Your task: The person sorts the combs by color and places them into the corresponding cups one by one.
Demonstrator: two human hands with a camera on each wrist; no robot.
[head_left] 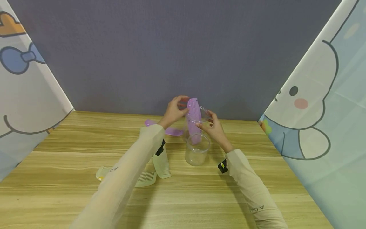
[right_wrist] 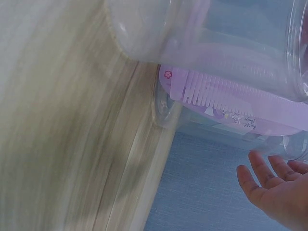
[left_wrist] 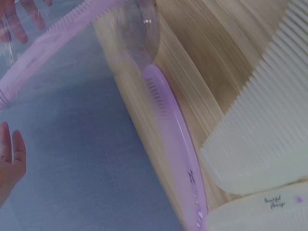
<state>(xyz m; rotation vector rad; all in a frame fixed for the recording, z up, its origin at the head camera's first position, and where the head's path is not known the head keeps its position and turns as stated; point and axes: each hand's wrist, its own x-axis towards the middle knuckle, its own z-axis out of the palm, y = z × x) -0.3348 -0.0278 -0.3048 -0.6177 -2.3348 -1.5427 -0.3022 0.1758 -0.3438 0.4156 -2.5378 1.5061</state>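
From the head view, the left hand point(head_left: 173, 112) pinches the top of a purple comb point(head_left: 193, 120) that stands upright, its lower end inside a clear cup point(head_left: 197, 152) on the wooden table point(head_left: 257, 203). The right hand point(head_left: 215, 129), at three o'clock of the comb, seems to hold a second clear cup point(head_left: 203, 115) tilted by its rim, though the grip is hard to read. Another purple comb point(head_left: 168, 129) lies at nine o'clock; pale green combs point(head_left: 160, 165) lie at seven.

The left wrist view shows the lying purple comb point(left_wrist: 175, 144) beside pale combs point(left_wrist: 264, 134).

The right wrist view shows the comb point(right_wrist: 231, 96) through clear plastic, fingers point(right_wrist: 269, 180) spread at five o'clock.
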